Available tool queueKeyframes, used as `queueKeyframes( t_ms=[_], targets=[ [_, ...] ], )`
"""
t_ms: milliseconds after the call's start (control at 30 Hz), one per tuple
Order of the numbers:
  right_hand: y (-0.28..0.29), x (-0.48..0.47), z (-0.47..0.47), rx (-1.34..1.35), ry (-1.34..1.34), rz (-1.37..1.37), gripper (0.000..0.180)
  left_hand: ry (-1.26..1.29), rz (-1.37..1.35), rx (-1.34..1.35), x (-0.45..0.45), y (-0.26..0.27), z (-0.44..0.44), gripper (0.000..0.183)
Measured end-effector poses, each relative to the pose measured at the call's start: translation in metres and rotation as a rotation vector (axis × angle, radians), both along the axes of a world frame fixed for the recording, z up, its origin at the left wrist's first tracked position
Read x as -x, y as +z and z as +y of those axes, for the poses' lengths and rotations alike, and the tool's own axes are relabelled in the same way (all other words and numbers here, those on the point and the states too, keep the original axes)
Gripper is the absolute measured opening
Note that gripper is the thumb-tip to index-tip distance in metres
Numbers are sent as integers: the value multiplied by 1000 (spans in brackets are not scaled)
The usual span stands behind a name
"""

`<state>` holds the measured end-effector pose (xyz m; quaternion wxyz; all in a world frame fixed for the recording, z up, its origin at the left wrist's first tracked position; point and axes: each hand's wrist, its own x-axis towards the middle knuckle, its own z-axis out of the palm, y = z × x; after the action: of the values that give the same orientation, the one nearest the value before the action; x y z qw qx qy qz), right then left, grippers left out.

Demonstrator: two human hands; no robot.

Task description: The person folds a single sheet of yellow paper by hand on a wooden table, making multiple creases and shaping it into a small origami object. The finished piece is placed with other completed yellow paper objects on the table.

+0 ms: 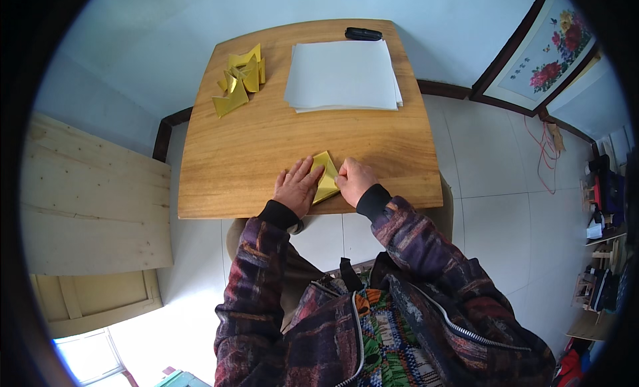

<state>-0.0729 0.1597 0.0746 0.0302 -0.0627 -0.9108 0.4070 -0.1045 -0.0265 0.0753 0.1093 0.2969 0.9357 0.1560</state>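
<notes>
A partly folded sheet of gold foil paper point(327, 179) lies on the wooden table point(239, 162) near its front edge. My left hand point(298, 184) rests flat over the paper's left side, fingers spread a little and pointing away from me. At the paper's right edge, my right hand point(355, 178) is curled, its thumb and fingertips pinching the edge. Several folded gold paper pieces point(240, 80) stand in a loose heap at the table's back left. Part of the sheet is hidden under my left fingers.
A stack of white paper point(342, 75) lies at the back right of the table, with a black case point(363, 34) behind it. A wooden board point(95, 197) stands left of the table. Shelves with shoes point(601, 282) are at the far right.
</notes>
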Motion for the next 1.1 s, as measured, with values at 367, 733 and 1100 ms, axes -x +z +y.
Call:
queueKeyframes(
  t_ms=[367,733,1100],
  targets=[
    [-2,5,1,43,4,-51,15,-80,172,49,-1,9,2,39],
    [-7,-7,10,282,107,-76,21,-89,158,33,3,14,-2,37],
    [15,-16,-3,-48,98,71,28,-101,233,-28,4,4,-4,35]
  ],
)
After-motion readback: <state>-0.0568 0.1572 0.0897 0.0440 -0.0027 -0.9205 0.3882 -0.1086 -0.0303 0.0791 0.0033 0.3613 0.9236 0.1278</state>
